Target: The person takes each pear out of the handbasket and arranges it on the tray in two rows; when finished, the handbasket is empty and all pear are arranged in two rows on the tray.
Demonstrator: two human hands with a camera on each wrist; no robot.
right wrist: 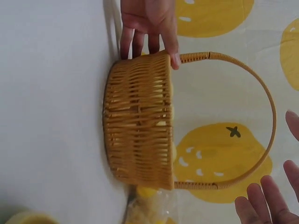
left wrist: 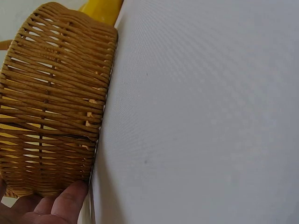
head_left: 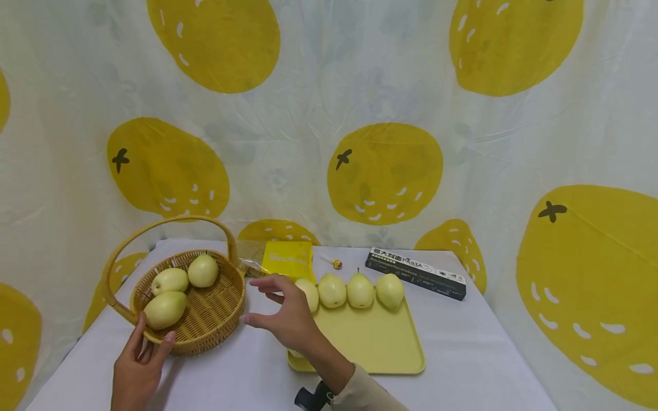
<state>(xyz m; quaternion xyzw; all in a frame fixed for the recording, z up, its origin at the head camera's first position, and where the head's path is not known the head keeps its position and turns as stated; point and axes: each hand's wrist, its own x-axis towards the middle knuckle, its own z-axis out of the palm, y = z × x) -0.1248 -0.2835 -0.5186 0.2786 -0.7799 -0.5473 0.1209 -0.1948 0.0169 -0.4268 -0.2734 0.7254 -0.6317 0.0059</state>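
A round wicker basket with an arched handle stands at the left, holding three pale green pears, one of them a pear at its near left. My left hand grips the basket's near-left rim, close to the foot of the handle; its fingers lie against the woven wall in the left wrist view. My right hand is held in the air between basket and tray, thumb and fingers spread apart with nothing between them. Behind it is a yellow tray with several pears along its far edge, some partly hidden by this hand.
At the back lie a yellow packet, a lollipop and a long black pasta box. Clear plastic wrapping sits beside the basket. A fruit-print curtain hangs behind the white-covered table.
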